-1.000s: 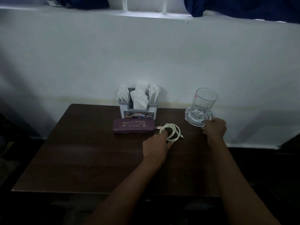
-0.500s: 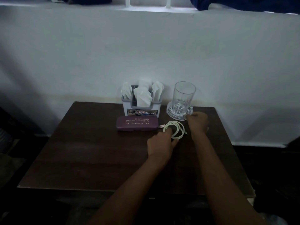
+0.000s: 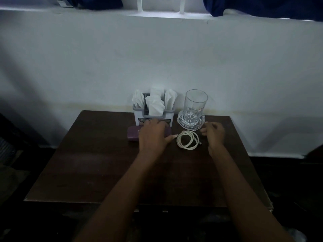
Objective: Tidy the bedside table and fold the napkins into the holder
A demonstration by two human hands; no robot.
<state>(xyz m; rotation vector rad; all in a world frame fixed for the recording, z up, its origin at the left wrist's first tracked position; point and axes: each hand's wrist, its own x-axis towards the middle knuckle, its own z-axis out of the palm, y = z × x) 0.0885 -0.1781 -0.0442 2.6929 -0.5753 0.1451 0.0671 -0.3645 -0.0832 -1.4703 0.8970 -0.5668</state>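
A grey napkin holder (image 3: pixel 170 115) stands at the back of the dark wooden table (image 3: pixel 97 165), with white folded napkins (image 3: pixel 155 106) sticking out of it. In front of it lies a purple glasses case (image 3: pixel 133 135). My left hand (image 3: pixel 153 137) lies over the case with fingers spread. A coiled white cable (image 3: pixel 187 140) sits to its right. Beside the cable hovers my right hand (image 3: pixel 214 134), fingers loosely curled and holding nothing. A clear glass mug (image 3: pixel 195 105) stands on a glass coaster (image 3: pixel 201 122) right of the holder.
A white wall (image 3: pixel 157 63) rises directly behind the table, with a window ledge and dark blue curtains (image 3: pixel 262 6) above. The floor to both sides is dark.
My left hand left the cable and moved left onto the glasses case. My right hand let go of the coaster and drew back beside the cable. The mug now stands next to the holder.
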